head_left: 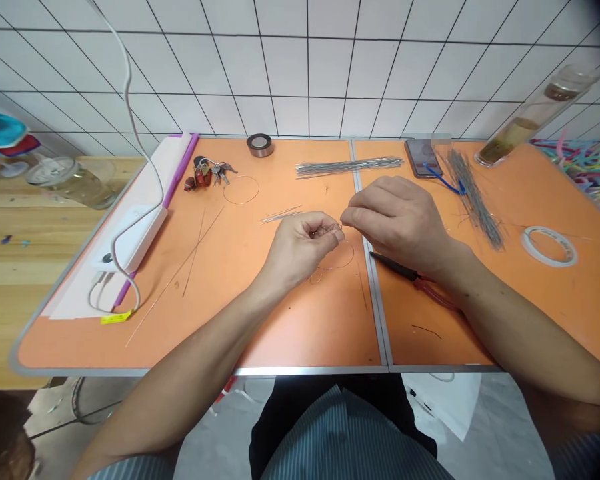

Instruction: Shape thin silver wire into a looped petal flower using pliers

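Observation:
My left hand (305, 243) is closed in a pinch on a thin wire (353, 257), which curves into loops below the fingers. Close against it, my right hand (397, 217) is also closed, fingertips pressed together at the wire near the left fingertips. The exact grip points are partly hidden by the fingers. Under the right hand and wrist lie scissors or pliers (433, 290) with dark tips and red handles. Just behind the left hand are a few short straight wires (283, 214). A wire ring (241, 190) lies farther left.
A bundle of straight wires (350, 167) lies at the back, another tied bundle (475, 200) at right by a phone (424, 159). Black tape (260, 145), keys (217, 170), a white tape roll (549, 247), a white power strip with cable (133, 243) and a tilted-looking bottle (517, 137) surround the workspace.

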The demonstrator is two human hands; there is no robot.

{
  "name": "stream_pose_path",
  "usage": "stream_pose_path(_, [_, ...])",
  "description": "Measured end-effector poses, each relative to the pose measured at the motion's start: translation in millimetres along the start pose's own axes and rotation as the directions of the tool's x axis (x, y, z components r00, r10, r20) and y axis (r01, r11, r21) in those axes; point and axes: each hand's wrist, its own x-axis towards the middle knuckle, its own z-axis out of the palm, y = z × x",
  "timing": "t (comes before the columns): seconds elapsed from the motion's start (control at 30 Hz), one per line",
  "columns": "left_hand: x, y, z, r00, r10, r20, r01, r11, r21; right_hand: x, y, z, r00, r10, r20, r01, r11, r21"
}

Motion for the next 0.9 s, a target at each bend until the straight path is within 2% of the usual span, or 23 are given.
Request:
stream_pose_path(0.23, [-2, 1, -0.1, 0.999, -0.025, -0.03, 0.024, 0.999, -0.028, 3, -3, 0, 0.991, 0.112, -0.066, -0.108, 0.992, 0.063])
stream_pose_path(0.47, [-3, 7, 0.0, 0.999, -0.025, -0.042, 0.025, 0.999, -0.022, 3, -5, -1, 0.993, 0.115, -0.034, -0.113, 0.992, 0.05])
stream_pose_path(0.6, [-3, 6, 1.0, 0.998, -0.016, -0.063, 0.015, 1.0, -0.014, 2, -10, 2, 0.983, 0.182, 0.001, -0.181, 0.981, 0.062])
stream_pose_path(0.9, [-1, 3, 0.9, 0.993, 0.003, -0.114, -0.005, 1.0, -0.015, 1, -13, 4, 0.962, 0.27, -0.037, -0.26, 0.95, 0.172])
